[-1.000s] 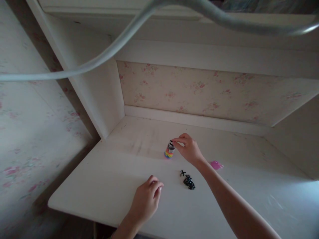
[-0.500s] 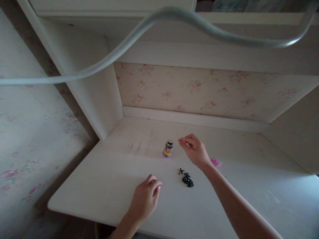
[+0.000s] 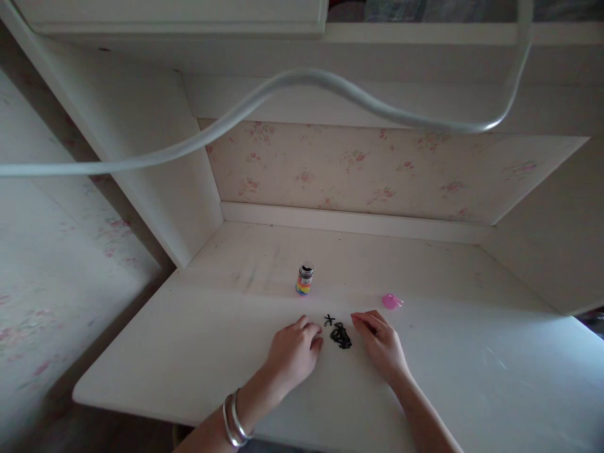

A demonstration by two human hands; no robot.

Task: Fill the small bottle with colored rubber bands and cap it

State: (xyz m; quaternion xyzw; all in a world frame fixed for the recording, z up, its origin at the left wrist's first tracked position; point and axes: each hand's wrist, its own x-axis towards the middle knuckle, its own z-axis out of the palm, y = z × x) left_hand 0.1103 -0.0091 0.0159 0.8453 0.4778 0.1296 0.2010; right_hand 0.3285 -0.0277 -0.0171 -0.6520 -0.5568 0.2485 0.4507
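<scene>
A little pile of black bands (image 3: 340, 336) lies on the white desk (image 3: 198, 352), with one loose black piece (image 3: 329, 320) just behind it. My left hand (image 3: 295, 352) rests on the desk left of the pile, fingers curled, tips close to it. On the pile's right lies my right hand (image 3: 382, 343), fingers bent and nearly touching it. Neither hand visibly holds anything. A small jar (image 3: 304, 279) with rainbow-coloured layers and a dark top stands upright behind the pile, apart from both hands.
A pink lid-like piece (image 3: 391, 301) lies on the desk to the right of the jar. Floral-papered walls and white shelf panels enclose the desk at back and sides. A pale cable (image 3: 302, 78) hangs across the upper view.
My right hand left the jar and came back down to the right of the black pile. My left hand slid right, up to the pile. The jar stands alone.
</scene>
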